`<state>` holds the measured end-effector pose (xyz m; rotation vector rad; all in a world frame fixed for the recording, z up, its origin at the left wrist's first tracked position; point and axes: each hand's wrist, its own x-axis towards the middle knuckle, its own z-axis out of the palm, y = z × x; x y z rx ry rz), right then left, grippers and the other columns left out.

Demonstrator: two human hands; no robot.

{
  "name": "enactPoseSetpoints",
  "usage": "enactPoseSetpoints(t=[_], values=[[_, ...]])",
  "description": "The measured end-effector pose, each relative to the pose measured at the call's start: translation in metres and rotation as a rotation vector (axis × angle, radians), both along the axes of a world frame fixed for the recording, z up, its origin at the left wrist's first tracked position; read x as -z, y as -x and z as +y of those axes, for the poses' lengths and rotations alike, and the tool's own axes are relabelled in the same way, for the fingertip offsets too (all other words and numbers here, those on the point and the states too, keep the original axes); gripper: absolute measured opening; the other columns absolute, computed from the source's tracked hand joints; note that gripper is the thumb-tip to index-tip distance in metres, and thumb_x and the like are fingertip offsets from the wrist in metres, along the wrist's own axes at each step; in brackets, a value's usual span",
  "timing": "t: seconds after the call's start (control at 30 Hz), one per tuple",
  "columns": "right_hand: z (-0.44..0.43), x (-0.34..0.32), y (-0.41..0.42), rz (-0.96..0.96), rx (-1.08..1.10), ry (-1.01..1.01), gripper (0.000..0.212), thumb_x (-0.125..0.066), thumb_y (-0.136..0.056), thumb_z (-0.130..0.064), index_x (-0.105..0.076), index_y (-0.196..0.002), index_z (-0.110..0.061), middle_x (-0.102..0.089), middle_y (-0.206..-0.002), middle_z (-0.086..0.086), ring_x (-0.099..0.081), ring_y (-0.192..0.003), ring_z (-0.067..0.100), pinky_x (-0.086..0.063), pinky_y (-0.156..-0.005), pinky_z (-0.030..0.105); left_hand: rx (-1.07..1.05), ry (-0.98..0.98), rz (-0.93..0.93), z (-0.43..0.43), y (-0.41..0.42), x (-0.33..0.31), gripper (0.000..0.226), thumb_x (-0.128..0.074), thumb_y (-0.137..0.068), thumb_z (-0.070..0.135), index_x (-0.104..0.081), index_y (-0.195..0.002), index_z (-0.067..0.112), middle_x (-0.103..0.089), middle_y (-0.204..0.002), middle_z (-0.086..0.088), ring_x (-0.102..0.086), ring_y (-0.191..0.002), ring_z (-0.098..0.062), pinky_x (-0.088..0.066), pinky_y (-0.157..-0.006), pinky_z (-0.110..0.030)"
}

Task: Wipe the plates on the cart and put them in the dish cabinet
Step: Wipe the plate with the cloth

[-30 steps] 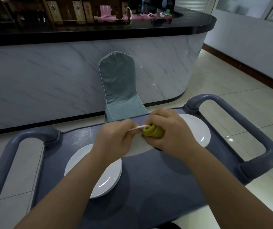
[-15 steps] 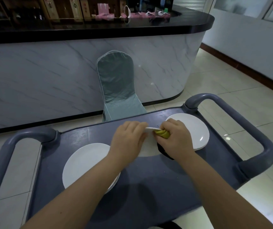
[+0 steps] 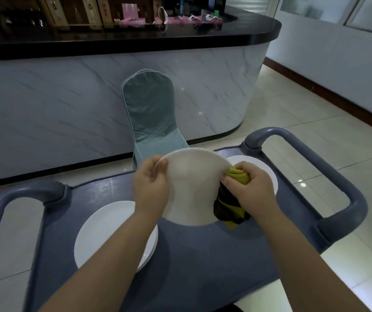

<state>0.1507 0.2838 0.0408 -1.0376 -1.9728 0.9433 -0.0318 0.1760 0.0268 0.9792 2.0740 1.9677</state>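
Grey cart (image 3: 191, 255), frame centre: L hand (image 3: 150, 190) pinches tilted plate (image 3: 191, 188) rim; R hand (image 3: 251, 188) clutches yellow cloth (image 3: 239, 176), its lower part prob. hidden behind plate.

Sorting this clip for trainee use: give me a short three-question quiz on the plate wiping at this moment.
1. True or false: the left hand grips the cloth.
2. The lifted plate is: A flat on the cart; B tilted, held at its rim; C resting on the counter.
3. What stands between cart and counter?
Key: 1 false, the right hand grips it; 2 B; 3 a chair.
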Motion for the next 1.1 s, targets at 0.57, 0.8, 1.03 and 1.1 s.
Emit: enactPoseSetpoints(t=[0.57,0.8,1.03,1.1], values=[[0.002,-0.030,0.015,-0.022,-0.071,-0.244,0.019,-0.075,-0.080,-0.034,-0.065,-0.080,-0.017,-0.062,-0.074,-0.006,-0.058,-0.073,0.014,-0.050,-0.068,0.031,-0.053,0.077,0.368,0.015,0.008,-0.038,0.014,-0.061,-0.090,0.022,-0.066,-0.078,0.025,-0.064,-0.073,0.012,-0.054,-0.072,-0.008,-0.039,-0.064,-0.023],[-0.003,0.034,0.005,-0.013,0.046,0.039,0.026,-0.071,-0.085,-0.020,-0.055,-0.067,-0.009,-0.054,-0.063,0.007,-0.050,-0.060,0.013,-0.047,-0.061,0.035,-0.081,0.181,0.041,-0.005,-0.007,0.040,0.021,-0.042,-0.099,0.025,-0.061,-0.089,0.026,-0.061,-0.078,0.016,-0.053,-0.075,-0.008,-0.039,-0.066,-0.022],[0.006,-0.013,0.019,-0.114,-0.136,-0.530,0.026,-0.059,-0.079,-0.035,-0.058,-0.068,-0.012,-0.052,-0.067,-0.004,-0.045,-0.064,0.015,-0.043,-0.057,0.038,0.127,0.125,0.995,0.028,-0.015,-0.022,0.027,-0.057,-0.093,0.035,-0.068,-0.081,0.013,-0.065,-0.076,-0.002,-0.057,-0.068,-0.024,-0.038,-0.056,-0.032],[0.009,-0.031,0.018,-0.050,-0.126,-0.542,0.022,-0.063,-0.078,-0.034,-0.060,-0.070,-0.014,-0.050,-0.069,-0.008,-0.046,-0.065,0.013,-0.042,-0.060,0.032,0.056,0.038,0.993,0.032,-0.013,-0.041,0.027,-0.059,-0.090,0.037,-0.068,-0.077,0.015,-0.066,-0.075,0.001,-0.054,-0.069,-0.018,-0.035,-0.056,-0.028]])
